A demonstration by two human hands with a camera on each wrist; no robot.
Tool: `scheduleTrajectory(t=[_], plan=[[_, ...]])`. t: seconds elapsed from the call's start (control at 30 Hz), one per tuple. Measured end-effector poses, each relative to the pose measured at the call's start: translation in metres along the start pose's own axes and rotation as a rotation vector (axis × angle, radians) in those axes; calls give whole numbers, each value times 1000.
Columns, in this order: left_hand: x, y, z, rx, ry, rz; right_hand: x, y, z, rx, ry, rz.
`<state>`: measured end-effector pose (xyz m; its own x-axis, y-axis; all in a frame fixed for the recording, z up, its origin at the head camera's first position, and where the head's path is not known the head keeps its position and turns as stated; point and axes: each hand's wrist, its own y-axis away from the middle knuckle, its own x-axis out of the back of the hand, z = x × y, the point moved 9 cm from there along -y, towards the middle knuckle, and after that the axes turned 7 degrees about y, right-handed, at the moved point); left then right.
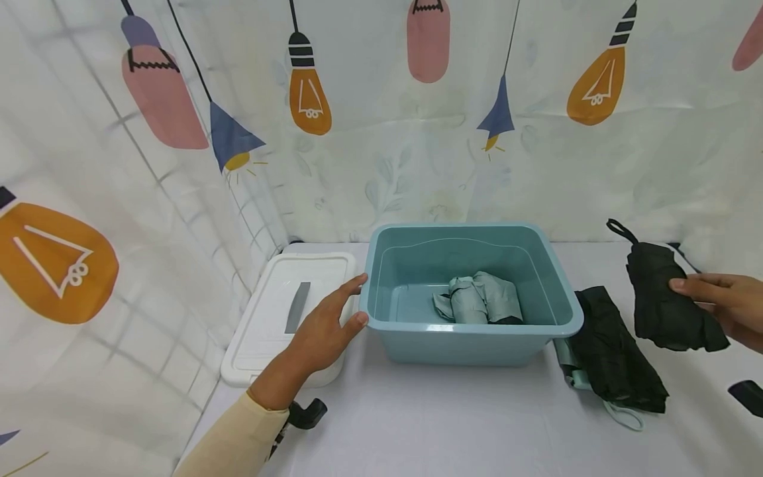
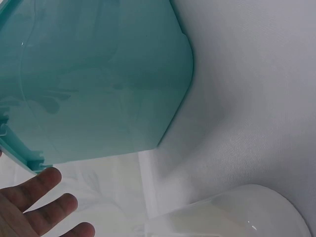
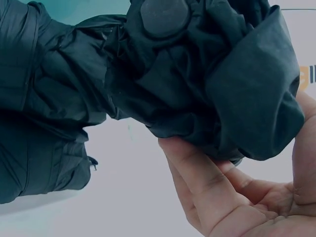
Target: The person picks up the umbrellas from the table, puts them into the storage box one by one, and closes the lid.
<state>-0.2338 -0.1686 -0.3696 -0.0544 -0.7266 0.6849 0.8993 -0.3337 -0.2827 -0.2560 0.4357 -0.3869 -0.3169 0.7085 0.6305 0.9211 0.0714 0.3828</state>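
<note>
My right hand [image 1: 730,305] grips a folded black umbrella [image 1: 658,298] above the table's right side, its wrist loop pointing up and left. Close up in the right wrist view, the gathered black cloth [image 3: 197,84] lies between thumb and fingers. My left hand [image 1: 322,331] touches the left rim of a blue-green plastic bin [image 1: 471,344] with its fingers spread. Inside that bin lies a rolled grey-green umbrella bundle [image 1: 477,301]; whether it is one or two I cannot tell. Right of the bin, another black umbrella [image 1: 620,358] rests partly over a pale green one [image 1: 575,377].
A white lid [image 1: 250,358] with a grey handle lies left of the bin, partly behind my left hand. Patterned cloth [image 1: 369,146] hangs behind the table, and a wire grid stands behind it on the left. A white tablecloth [image 1: 453,424] covers the surface.
</note>
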Motion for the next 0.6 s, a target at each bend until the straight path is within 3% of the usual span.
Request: scheduleTrajectory(t=[0.23,0.6], plan=[[0,0,1,8,-3,-6,-1,2,-13,13,17,6],[0,0,2,4,11,-7,-3,6,-32,37,-40,-18]])
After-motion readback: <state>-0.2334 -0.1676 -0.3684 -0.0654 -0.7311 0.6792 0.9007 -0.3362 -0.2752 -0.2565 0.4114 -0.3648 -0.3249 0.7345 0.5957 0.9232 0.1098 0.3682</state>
